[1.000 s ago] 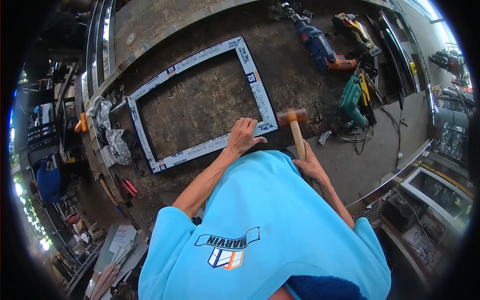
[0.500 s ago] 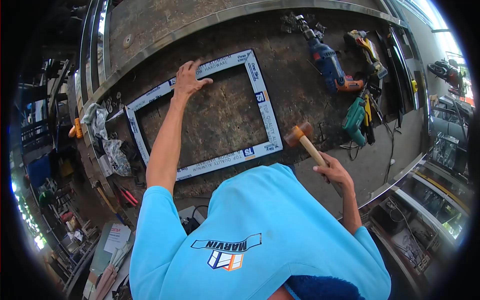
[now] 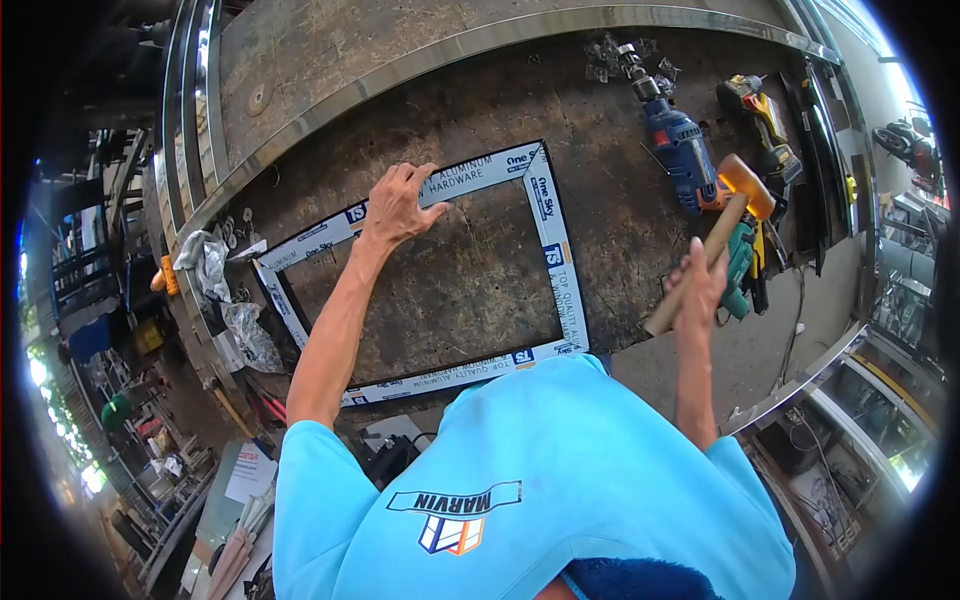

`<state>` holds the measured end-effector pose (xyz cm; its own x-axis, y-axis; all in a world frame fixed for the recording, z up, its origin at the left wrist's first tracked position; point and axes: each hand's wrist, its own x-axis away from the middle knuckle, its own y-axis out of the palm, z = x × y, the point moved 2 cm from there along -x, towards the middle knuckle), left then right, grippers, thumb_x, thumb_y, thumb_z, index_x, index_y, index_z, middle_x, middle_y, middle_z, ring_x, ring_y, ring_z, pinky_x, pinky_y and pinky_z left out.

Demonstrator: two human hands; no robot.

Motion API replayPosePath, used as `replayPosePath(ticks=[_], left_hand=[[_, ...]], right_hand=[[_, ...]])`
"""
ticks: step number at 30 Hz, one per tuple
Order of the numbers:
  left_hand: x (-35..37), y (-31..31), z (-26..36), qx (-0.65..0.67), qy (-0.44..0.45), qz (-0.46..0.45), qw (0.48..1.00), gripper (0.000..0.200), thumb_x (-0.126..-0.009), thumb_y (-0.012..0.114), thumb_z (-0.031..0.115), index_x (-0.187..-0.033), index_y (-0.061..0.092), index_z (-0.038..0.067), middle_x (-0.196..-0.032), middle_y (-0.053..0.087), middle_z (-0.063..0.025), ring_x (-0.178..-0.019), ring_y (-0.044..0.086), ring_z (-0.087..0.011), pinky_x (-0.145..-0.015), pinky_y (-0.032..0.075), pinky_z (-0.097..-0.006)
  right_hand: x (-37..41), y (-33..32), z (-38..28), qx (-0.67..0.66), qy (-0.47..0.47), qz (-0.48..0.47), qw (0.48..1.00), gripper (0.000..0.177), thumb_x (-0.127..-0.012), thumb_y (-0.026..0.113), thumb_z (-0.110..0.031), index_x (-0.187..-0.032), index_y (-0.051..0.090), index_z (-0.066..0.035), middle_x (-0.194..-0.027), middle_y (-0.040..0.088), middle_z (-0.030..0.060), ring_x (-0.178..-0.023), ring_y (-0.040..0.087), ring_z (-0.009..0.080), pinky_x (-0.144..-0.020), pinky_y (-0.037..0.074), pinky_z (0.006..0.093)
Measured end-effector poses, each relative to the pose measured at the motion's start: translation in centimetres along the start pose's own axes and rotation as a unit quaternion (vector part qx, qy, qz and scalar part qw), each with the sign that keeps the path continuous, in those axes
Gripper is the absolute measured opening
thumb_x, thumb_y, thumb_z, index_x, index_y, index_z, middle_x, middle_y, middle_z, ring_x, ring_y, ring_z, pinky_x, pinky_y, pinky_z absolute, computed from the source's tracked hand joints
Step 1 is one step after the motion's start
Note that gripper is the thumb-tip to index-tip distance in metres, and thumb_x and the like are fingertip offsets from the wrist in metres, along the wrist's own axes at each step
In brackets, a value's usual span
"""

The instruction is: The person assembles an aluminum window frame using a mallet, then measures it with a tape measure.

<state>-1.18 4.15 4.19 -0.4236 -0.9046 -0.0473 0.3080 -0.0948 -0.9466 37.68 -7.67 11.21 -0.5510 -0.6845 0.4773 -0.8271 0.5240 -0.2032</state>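
Observation:
A rectangular frame (image 3: 555, 255) wrapped in white and blue printed film lies flat on the dark, worn worktable (image 3: 450, 270). My left hand (image 3: 397, 208) rests over its far bar, fingers bent across the bar and thumb apart; it looks laid on the frame. To the right of the frame, my right hand (image 3: 700, 285) is closed round the wooden handle of a mallet (image 3: 747, 188). The mallet's orange-brown head is raised, overlapping the view of the blue drill (image 3: 680, 150). The fingers of my right hand are slightly blurred.
A yellow-black cordless tool (image 3: 765, 120) and a green power tool (image 3: 740, 270) lie at the right. Long metal bars (image 3: 400, 70) border the table's far side. Crumpled plastic (image 3: 250, 335) and an orange-handled tool (image 3: 168, 275) are at the left.
My right hand has raised the mallet and swung it away to the right, its head now up by the drill. The frame and my left hand appear slightly lower and further right in view.

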Motion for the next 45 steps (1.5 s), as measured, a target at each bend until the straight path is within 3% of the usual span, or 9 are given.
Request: replayPosePath(ticks=[2,4,11,17,22,24,29,40,45], left_hand=[[-0.2,-0.1,0.1,0.033,-0.018,-0.008,0.999,0.057,-0.065,0.077,0.033,-0.111,0.058,0.006,-0.095,0.058,-0.0117,-0.093,0.056,-0.0283,-0.083,0.045,-0.0396],[0.3,-0.3,0.3,0.031,-0.019,-0.012,0.999,0.057,-0.065,0.077,0.033,-0.112,0.058,0.006,-0.096,0.058,-0.0117,-0.093,0.056,-0.0281,-0.083,0.047,-0.0392],[1.8,-1.5,0.7,0.033,-0.046,0.010,0.998,0.055,-0.063,0.078,0.028,-0.110,0.059,0.006,-0.098,0.060,-0.0115,-0.093,0.057,-0.0286,-0.083,0.047,-0.0392],[2.2,-4.5,2.9,0.021,-0.023,0.056,0.998,0.059,-0.062,0.080,0.026,-0.113,0.059,0.005,-0.099,0.061,-0.0109,-0.095,0.057,-0.0282,-0.086,0.046,-0.0385],[3.8,-9.7,5.8,0.035,-0.012,0.060,0.998,0.065,-0.060,0.082,0.022,-0.118,0.058,0.006,-0.101,0.060,-0.0101,-0.094,0.057,-0.0263,-0.085,0.047,-0.0376],[5.3,-11.8,7.8,0.015,0.006,0.079,0.997,0.066,-0.058,0.084,0.019,-0.118,0.059,0.008,-0.099,0.058,-0.0090,-0.090,0.056,-0.0249,-0.083,0.047,-0.0363],[9.3,-16.5,12.3,-0.043,0.007,0.158,0.986,0.074,-0.055,0.085,0.015,-0.123,0.058,0.012,-0.097,0.057,-0.0065,-0.089,0.056,-0.0236,-0.079,0.048,-0.0361],[17.0,-19.8,21.8,-0.108,0.049,0.220,0.968,0.067,-0.062,0.080,0.014,-0.124,0.058,0.010,-0.095,0.056,-0.0047,-0.083,0.054,-0.0199,-0.073,0.047,-0.0332],[18.4,-19.7,23.3,-0.122,0.061,0.225,0.965,0.065,-0.062,0.080,0.012,-0.123,0.059,0.010,-0.093,0.055,-0.0043,-0.082,0.053,-0.0198,-0.072,0.046,-0.0335]], right_hand=[[0.2,3.0,1.2,-0.001,0.003,-0.018,1.000,0.060,-0.087,0.060,-0.021,-0.139,0.033,-0.008,-0.065,0.044,-0.0027,-0.048,0.046,0.0059,-0.039,0.040,0.0205],[2.0,4.6,0.8,0.163,0.083,-0.305,0.934,0.064,-0.087,0.061,-0.022,-0.141,0.029,-0.008,-0.067,0.045,-0.0006,-0.049,0.046,0.0060,-0.039,0.040,0.0203],[-2.0,4.7,-0.7,0.283,-0.095,-0.302,0.906,0.074,-0.081,0.067,-0.022,-0.142,0.031,-0.005,-0.085,0.059,0.0123,-0.058,0.055,0.0138,-0.053,0.048,0.0305],[-2.3,8.5,-19.4,0.384,-0.299,-0.240,0.840,0.075,-0.079,0.069,-0.035,-0.141,0.035,-0.007,-0.108,0.061,0.0198,-0.072,0.063,0.0188,-0.067,0.053,0.0332],[2.0,8.8,-27.9,0.368,-0.291,-0.264,0.843,0.079,-0.085,0.068,-0.026,-0.146,0.021,-0.008,-0.079,0.057,0.0038,-0.056,0.051,0.0083,-0.050,0.045,0.0246],[0.9,6.8,-27.4,0.389,-0.613,-0.284,0.626,0.073,-0.081,0.068,-0.033,-0.143,0.033,-0.020,-0.106,0.062,0.0090,-0.073,0.058,0.0155,-0.064,0.051,0.0325],[9.5,0.4,-28.6,0.421,-0.606,-0.314,0.598,0.064,-0.082,0.067,-0.021,-0.139,0.040,-0.011,-0.098,0.065,0.0136,-0.076,0.065,0.0174,-0.073,0.053,0.0309],[18.5,-11.0,-22.5,0.089,-0.626,-0.154,0.759,0.049,-0.086,0.063,-0.011,-0.129,0.043,0.000,-0.081,0.058,0.0068,-0.057,0.049,0.0072,-0.048,0.038,0.0194],[16.9,-11.9,-17.7,0.413,-0.605,-0.250,0.633,0.071,-0.079,0.068,-0.007,-0.142,0.035,-0.014,-0.077,0.062,0.0089,-0.059,0.057,0.0111,-0.051,0.047,0.0258]])
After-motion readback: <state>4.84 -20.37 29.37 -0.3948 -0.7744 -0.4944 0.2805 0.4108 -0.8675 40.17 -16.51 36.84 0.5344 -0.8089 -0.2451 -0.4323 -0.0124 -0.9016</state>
